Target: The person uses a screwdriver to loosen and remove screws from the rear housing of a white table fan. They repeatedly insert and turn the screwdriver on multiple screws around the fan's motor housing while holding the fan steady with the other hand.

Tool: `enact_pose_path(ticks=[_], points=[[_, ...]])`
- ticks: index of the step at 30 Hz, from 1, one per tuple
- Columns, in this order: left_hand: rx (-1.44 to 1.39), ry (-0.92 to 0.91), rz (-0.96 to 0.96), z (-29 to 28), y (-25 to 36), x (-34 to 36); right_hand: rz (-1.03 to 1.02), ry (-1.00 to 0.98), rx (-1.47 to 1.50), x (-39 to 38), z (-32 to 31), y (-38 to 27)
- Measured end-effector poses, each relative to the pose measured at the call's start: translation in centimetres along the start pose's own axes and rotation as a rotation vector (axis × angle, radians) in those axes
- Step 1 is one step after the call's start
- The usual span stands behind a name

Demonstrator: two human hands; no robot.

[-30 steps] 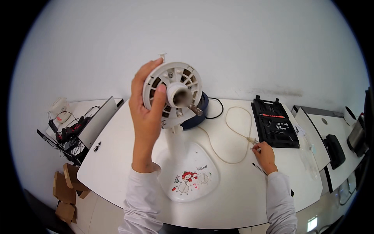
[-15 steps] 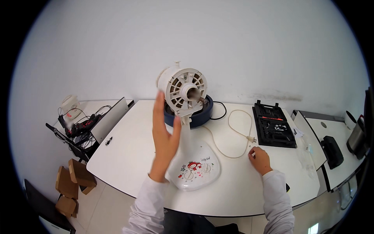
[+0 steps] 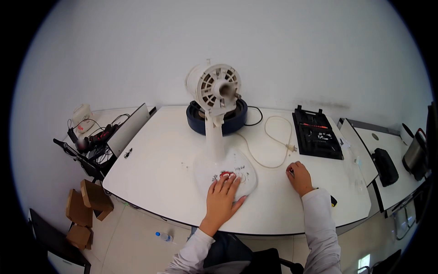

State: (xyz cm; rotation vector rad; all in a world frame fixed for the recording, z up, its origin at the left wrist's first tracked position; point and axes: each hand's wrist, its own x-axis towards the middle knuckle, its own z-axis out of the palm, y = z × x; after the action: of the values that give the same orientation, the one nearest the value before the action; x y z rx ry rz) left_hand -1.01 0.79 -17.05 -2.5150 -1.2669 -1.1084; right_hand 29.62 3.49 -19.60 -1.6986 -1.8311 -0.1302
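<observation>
A white table fan (image 3: 214, 141) without its blades or grille stands on the table. Its round motor housing (image 3: 198, 86) has slotted vents and a central hub that faces me. My left hand (image 3: 222, 198) rests flat on the front of the fan's base, fingers stretched out, partly covering a printed red cartoon. On the tabletop to the right, my right hand (image 3: 300, 179) is curled with thumb and fingers together. A small dark bit shows at its fingertips, too little to name. The fan's cream power cord (image 3: 262, 165) loops toward that hand, its plug (image 3: 292, 148) just beyond.
Behind the fan sits a dark blue round appliance (image 3: 196, 123) with a black cord. An open black tool case (image 3: 315, 153) lies at the right, beside clear plastic packaging (image 3: 357, 169). Cardboard boxes (image 3: 78, 210) and a water bottle (image 3: 164, 237) are on the floor at left.
My left hand has come down from beside the motor housing onto the fan's base. The right hand stays curled on the table. The view has shifted, so the table sits higher.
</observation>
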Motion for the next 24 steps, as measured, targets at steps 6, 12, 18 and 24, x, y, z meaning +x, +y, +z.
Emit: enact_pose_path(ticks=[6, 12, 18, 24], points=[[0.025, 0.003, -0.020, 0.1, 0.3, -0.1, 0.013, -0.026, 0.123, -0.2, -0.4, 0.1], [0.061, -0.036, 0.076, -0.2, 0.1, 0.1, 0.006, -0.015, 0.157, -0.6, -0.4, 0.6], [0.117, -0.082, 0.084, -1.8, -1.9, -1.0, -0.019, -0.028, 0.157, -0.8, -0.6, 0.4], [0.096, -0.154, -0.078, -4.5, -6.9, -3.0, -0.017, -0.045, 0.107, -0.6, -0.7, -0.2]])
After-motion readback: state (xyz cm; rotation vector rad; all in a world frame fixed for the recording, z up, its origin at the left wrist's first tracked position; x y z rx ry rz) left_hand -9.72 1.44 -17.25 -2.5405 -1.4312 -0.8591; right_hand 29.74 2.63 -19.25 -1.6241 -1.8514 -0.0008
